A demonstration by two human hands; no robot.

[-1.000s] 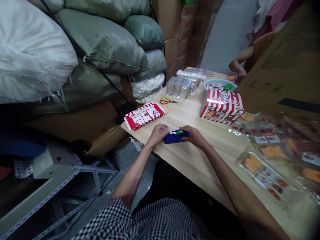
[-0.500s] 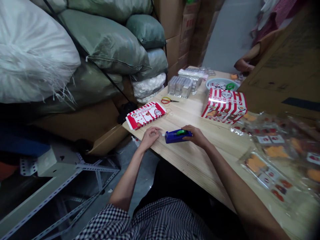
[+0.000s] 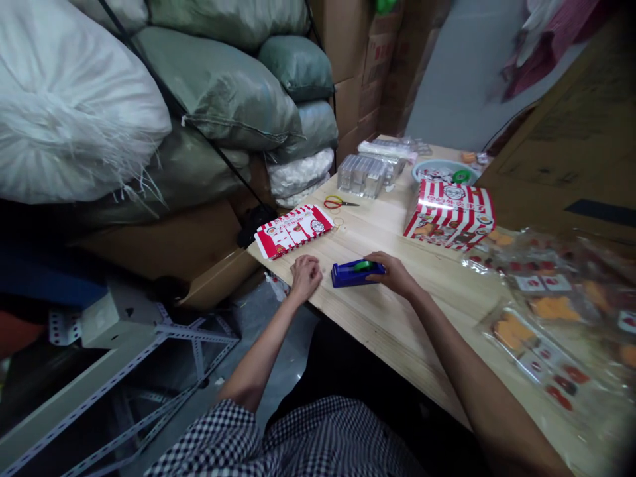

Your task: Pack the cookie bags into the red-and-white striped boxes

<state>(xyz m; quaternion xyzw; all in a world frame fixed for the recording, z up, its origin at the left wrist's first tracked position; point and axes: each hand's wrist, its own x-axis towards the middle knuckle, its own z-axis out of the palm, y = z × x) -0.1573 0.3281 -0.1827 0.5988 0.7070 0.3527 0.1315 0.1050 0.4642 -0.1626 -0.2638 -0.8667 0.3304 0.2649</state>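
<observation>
The blue tape dispenser [image 3: 342,275], carrying a green roll [image 3: 365,265], stands upright on the pale wooden table [image 3: 392,324], near the edge closest to the person. The right hand [image 3: 391,272] grips its right end, the fingers over the far side and top, the thumb on the near side. The left hand [image 3: 306,274] lies just beyond the dispenser's left end, apart from it and close to the table edge; its fingers are curled inward, and whether they pinch anything cannot be told.

Beyond the left hand, a flat red-and-white carton [image 3: 293,232] lies at the table's left corner, with scissors [image 3: 342,203] near its upper right end. Farther back stand clear-wrapped packs [image 3: 364,175]. Right of these, a pale blue bowl [image 3: 417,173] contains small items, too small to identify, and a green ring [image 3: 461,176]. In front of the bowl stands a red-and-white striped box [image 3: 451,213]. Transparent packets [image 3: 539,358] with orange and red contents spread over the table's right side, partly blurred. Stuffed sacks [image 3: 233,93] are piled at upper left.
</observation>
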